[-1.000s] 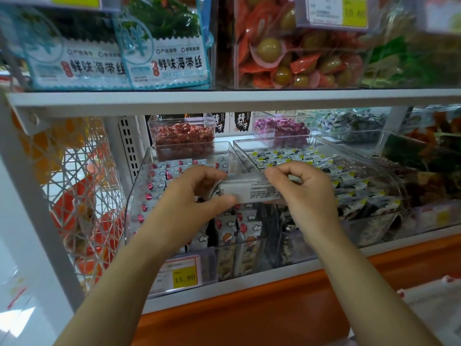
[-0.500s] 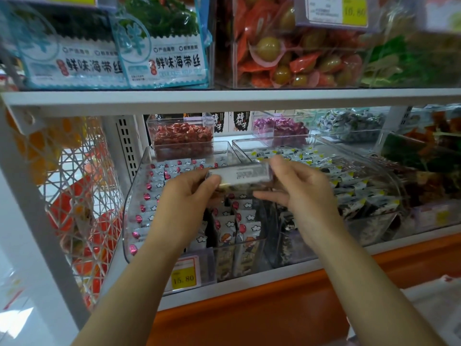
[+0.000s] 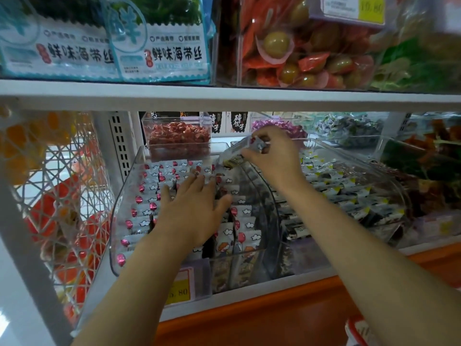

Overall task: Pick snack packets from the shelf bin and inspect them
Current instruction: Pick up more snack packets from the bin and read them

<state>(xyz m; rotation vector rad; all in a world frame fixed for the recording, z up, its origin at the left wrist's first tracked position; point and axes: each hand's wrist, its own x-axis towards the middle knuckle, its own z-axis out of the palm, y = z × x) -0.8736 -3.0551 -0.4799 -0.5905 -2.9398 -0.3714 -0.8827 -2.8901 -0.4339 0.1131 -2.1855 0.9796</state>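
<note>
A clear plastic shelf bin (image 3: 124, 201) on the lower shelf holds rows of several small white snack packets with red balloons. My right hand (image 3: 272, 156) pinches one snack packet (image 3: 234, 153) by its end and holds it tilted above the back of the bin. My left hand (image 3: 192, 208) reaches into the bin with fingers spread and straight, its fingertips touching the packed packets (image 3: 147, 211).
A second clear bin (image 3: 389, 181) of black-and-white packets stands right of the first. Small tubs of red (image 3: 178, 133) and purple sweets sit behind. The upper shelf edge (image 3: 224, 96) hangs overhead, a wire basket (image 3: 57, 186) is at left, an orange ledge (image 3: 262, 313) below.
My left hand let go of the packet and dropped into the bin, fingers spread. My right hand carried the packet up and back, alone, tilting it.
</note>
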